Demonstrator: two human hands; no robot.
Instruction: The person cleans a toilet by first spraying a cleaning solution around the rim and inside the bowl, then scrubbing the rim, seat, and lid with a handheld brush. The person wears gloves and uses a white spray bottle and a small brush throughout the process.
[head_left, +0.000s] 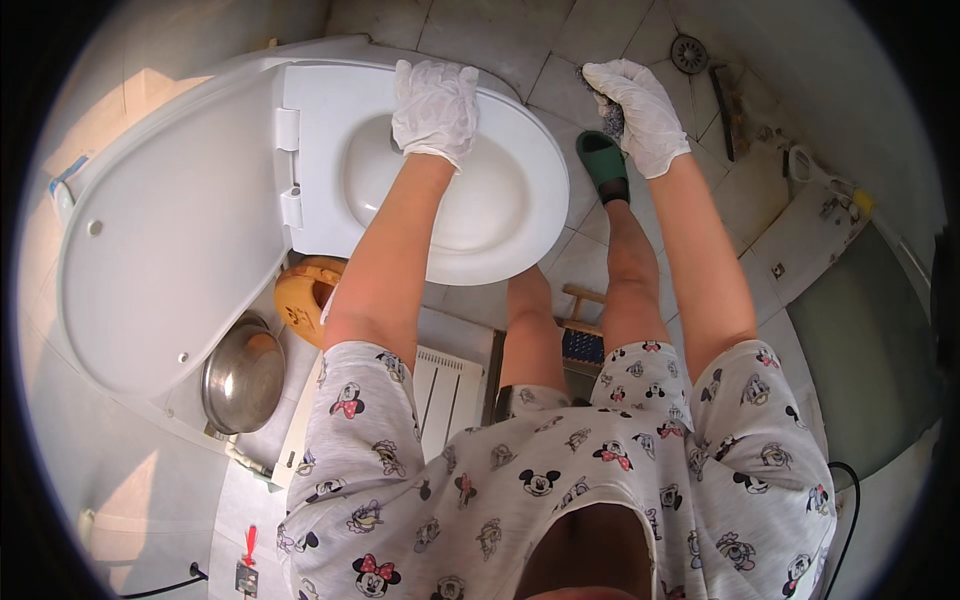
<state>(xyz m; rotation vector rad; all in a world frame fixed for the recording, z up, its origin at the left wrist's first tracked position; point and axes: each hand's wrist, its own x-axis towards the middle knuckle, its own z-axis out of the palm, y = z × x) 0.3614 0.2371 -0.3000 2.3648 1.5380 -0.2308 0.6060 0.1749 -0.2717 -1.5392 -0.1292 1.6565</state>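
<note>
A white glove covers my left hand (436, 112), which lies across the far side of the white toilet seat (536, 180). Its fingers bend over the outer edge, with the tips hidden. Below the seat opening, the toilet bowl (480, 214) shows a pale inner wall. The toilet lid (172, 225) is raised at the left. Off to the right of the seat, my gloved right hand (637, 112) pinches a grey steel wool scrubber (613, 120). That hand is in the air above the tiled floor, apart from the toilet.
A metal basin (244, 375) and an orange-brown stool (300, 300) stand near the lid. One green slipper (604, 161) is on my foot. A round floor drain (688, 54) lies at the far right. A white slatted panel (450, 397) is beside my leg.
</note>
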